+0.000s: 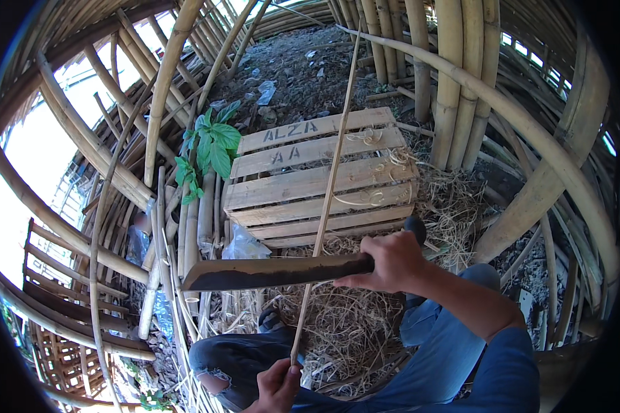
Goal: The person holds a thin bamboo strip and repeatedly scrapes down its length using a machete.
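My right hand (397, 260) is closed round the dark handle of a machete (269, 272), whose broad blade points left, lying level across the view. In my left hand (280, 383), low in the middle, the near end of a long thin bamboo strip (331, 196) is gripped. The strip runs up and away over a slatted wooden crate (317, 180) toward the far bamboo. The blade crosses the strip; I cannot tell whether they touch. Curled shavings (382, 172) lie on the right side of the crate.
A heap of straw-like shavings (355, 316) covers the ground between my legs. Bamboo posts (455, 82) stand at the far right, with a curved pole (523, 110) arching across. A leafy plant (217, 144) grows left of the crate, near a clear plastic bag (244, 244). More bamboo poles line the left.
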